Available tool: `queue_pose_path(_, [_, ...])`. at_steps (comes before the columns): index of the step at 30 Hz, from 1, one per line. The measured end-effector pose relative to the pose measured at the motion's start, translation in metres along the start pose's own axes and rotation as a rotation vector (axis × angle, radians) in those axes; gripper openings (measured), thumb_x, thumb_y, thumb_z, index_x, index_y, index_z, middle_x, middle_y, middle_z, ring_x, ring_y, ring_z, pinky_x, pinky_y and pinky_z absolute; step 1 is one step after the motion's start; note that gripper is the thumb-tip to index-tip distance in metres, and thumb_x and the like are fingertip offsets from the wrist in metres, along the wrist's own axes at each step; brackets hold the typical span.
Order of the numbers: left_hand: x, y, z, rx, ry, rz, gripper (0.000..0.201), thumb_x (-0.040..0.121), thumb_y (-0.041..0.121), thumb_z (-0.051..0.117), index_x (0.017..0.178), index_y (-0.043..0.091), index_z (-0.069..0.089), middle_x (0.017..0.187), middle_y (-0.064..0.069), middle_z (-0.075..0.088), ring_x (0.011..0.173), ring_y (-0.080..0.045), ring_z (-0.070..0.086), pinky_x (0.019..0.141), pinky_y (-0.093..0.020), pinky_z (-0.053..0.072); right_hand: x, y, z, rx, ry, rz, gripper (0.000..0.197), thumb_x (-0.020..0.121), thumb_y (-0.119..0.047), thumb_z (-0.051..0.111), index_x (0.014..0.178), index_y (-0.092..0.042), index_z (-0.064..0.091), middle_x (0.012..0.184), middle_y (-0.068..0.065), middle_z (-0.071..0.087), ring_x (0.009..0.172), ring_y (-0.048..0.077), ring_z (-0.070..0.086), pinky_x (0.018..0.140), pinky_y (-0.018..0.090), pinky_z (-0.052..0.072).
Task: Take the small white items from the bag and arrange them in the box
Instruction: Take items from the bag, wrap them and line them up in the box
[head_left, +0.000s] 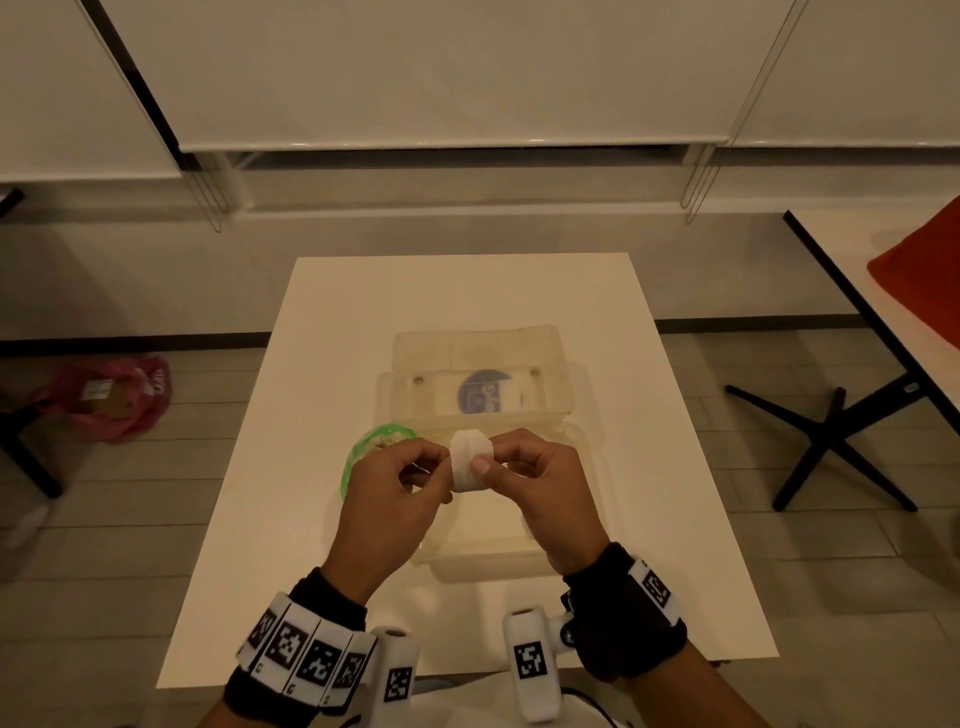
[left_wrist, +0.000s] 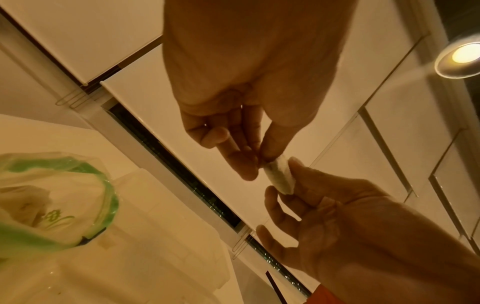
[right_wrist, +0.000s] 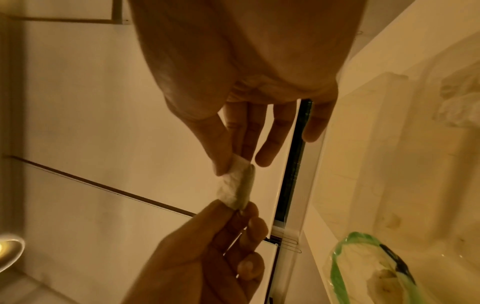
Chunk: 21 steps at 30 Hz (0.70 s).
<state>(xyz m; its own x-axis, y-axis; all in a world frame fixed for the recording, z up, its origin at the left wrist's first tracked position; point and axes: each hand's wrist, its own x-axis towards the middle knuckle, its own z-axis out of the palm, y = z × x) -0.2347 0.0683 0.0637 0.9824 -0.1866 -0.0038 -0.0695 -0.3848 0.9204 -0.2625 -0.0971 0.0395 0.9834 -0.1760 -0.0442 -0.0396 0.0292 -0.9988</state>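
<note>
I've got one small white item (head_left: 469, 460) pinched from both ends — my left hand (head_left: 396, 486) nips its left edge between thumb and fingertips, my right hand (head_left: 540, 480) nips the right edge the same way, the other fingers loosely curled. It hangs between my two hands, up off the table (head_left: 332, 322), just above the near edge of the clear box (head_left: 558, 364). It looks soft, so I'd say light pressure only — no squashing. Best to let one hand go, then lower it flat into the box. The green-rimmed bag (head_left: 363, 452) sits just beyond my left hand, beside the box.
</note>
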Motion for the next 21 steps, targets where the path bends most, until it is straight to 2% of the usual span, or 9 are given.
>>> queue_pose_path(4, [-0.0004, -0.0001, 0.0028, 0.006, 0.011, 0.025, 0.011, 0.087, 0.011, 0.073, 0.083, 0.021, 0.071, 0.075, 0.012, 0.07, 0.067, -0.006, 0.065, 0.063, -0.015, 0.05, -0.0013, 0.0005, 0.0001, -0.048, 0.03, -0.01, 0.005, 0.081, -0.017, 0.078, 0.082, -0.013, 0.078, 0.09, 0.0, 0.073, 0.091, 0.018, 0.067, 0.094, 0.048, 0.047])
queue_pose_path(6, [-0.0003, -0.0004, 0.0034, 0.014, 0.0, 0.038, 0.009, 0.087, 0.017, 0.075, 0.083, 0.023, 0.071, 0.076, 0.015, 0.069, 0.068, -0.005, 0.063, 0.061, -0.015, 0.048, -0.0019, -0.0005, 0.0002, -0.053, 0.023, -0.017, 0.003, 0.081, -0.017, 0.079, 0.081, -0.013, 0.078, 0.09, -0.001, 0.073, 0.091, 0.018, 0.067, 0.094, 0.046, 0.047])
queue_pose_path(10, [0.002, -0.0064, 0.0043, 0.042, 0.015, 0.05, 0.013, 0.088, 0.011, 0.073, 0.083, 0.022, 0.071, 0.075, 0.015, 0.067, 0.066, -0.008, 0.063, 0.063, -0.013, 0.046, -0.0032, -0.0012, 0.0001, -0.067, 0.073, -0.051, 0.005, 0.08, -0.014, 0.08, 0.078, -0.012, 0.076, 0.087, -0.003, 0.072, 0.087, 0.015, 0.066, 0.091, 0.042, 0.046])
queue_pose_path(12, [0.0009, -0.0034, 0.0053, 0.017, 0.009, 0.052, 0.008, 0.087, 0.015, 0.075, 0.088, 0.022, 0.071, 0.08, 0.015, 0.068, 0.07, -0.006, 0.062, 0.064, -0.013, 0.046, -0.005, -0.003, 0.0011, -0.092, 0.062, -0.059, 0.005, 0.08, -0.015, 0.08, 0.078, -0.012, 0.076, 0.088, -0.004, 0.072, 0.088, 0.013, 0.066, 0.091, 0.038, 0.046])
queue_pose_path(14, [0.0008, -0.0014, 0.0052, 0.001, -0.004, 0.067, 0.008, 0.086, 0.018, 0.077, 0.089, 0.023, 0.071, 0.083, 0.014, 0.067, 0.073, -0.005, 0.062, 0.065, -0.012, 0.046, -0.0058, -0.0039, 0.0007, -0.104, 0.054, -0.066, 0.005, 0.08, -0.016, 0.08, 0.078, -0.012, 0.077, 0.088, -0.004, 0.072, 0.088, 0.013, 0.066, 0.09, 0.038, 0.046])
queue_pose_path(18, [0.0038, -0.0089, 0.0033, 0.062, 0.02, 0.079, 0.014, 0.087, 0.009, 0.074, 0.085, 0.023, 0.072, 0.083, 0.017, 0.067, 0.075, -0.008, 0.062, 0.067, -0.012, 0.045, -0.0035, -0.0018, -0.0036, -0.078, 0.113, -0.069, 0.008, 0.078, -0.021, 0.08, 0.077, -0.014, 0.076, 0.089, -0.004, 0.072, 0.089, 0.014, 0.066, 0.09, 0.042, 0.047])
queue_pose_path(21, [0.0031, -0.0054, 0.0029, 0.007, -0.001, 0.065, 0.014, 0.084, 0.012, 0.077, 0.09, 0.024, 0.072, 0.086, 0.014, 0.068, 0.074, -0.008, 0.063, 0.067, -0.012, 0.046, -0.0038, -0.0031, -0.0027, -0.1, 0.074, -0.062, 0.006, 0.08, -0.018, 0.08, 0.079, -0.013, 0.077, 0.09, -0.004, 0.073, 0.091, 0.013, 0.066, 0.09, 0.039, 0.046])
